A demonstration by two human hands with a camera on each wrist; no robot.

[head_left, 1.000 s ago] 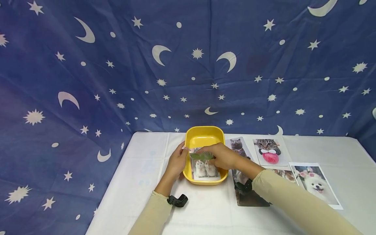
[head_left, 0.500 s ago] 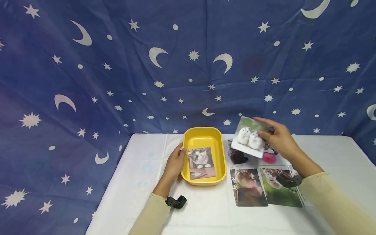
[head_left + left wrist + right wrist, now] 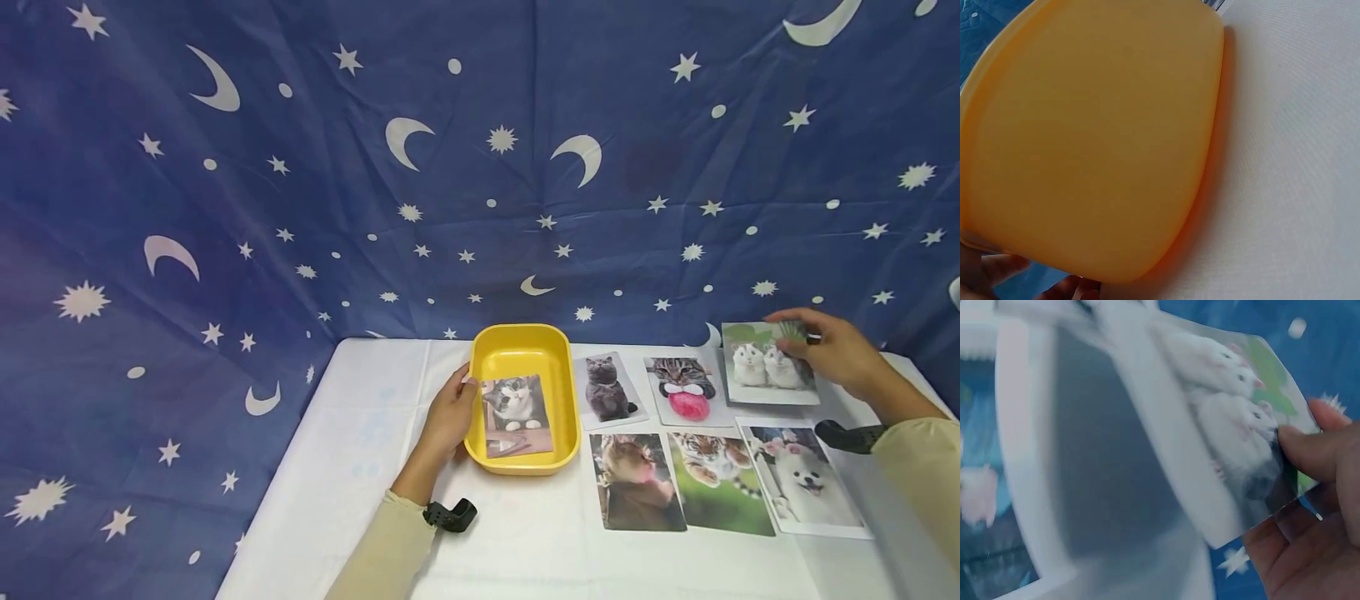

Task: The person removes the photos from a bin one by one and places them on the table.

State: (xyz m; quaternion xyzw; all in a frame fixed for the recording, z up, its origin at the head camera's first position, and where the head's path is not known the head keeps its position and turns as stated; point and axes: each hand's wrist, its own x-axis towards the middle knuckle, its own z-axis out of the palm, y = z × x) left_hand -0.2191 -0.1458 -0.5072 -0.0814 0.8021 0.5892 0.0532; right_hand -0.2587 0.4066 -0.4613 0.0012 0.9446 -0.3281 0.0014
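My left hand (image 3: 450,414) grips the left rim of a yellow plastic tray (image 3: 521,360), thumb on the edge. Inside the tray lies a photo card of a grey-and-white cat (image 3: 517,408). In the left wrist view the tray's outer wall (image 3: 1097,137) fills most of the picture, with fingertips at its lower end. At the table's back right, my right hand (image 3: 843,357) pinches the upper right corner of a photo card of two white hamsters (image 3: 765,371). The right wrist view shows this card (image 3: 1229,406) tilted between thumb and fingers.
Photo cards lie in two rows right of the tray: a grey cat (image 3: 609,390), a tabby with a pink ball (image 3: 688,392), a brown animal (image 3: 637,483), a tiger (image 3: 723,492) and a white dog (image 3: 806,479). Behind the white table (image 3: 525,533) hangs a blue star-and-moon cloth (image 3: 450,167).
My right hand has lifted the hamster card out of the tray and carried it right, past the other cards, uncovering the cat card in the tray. My left hand stays on the tray.
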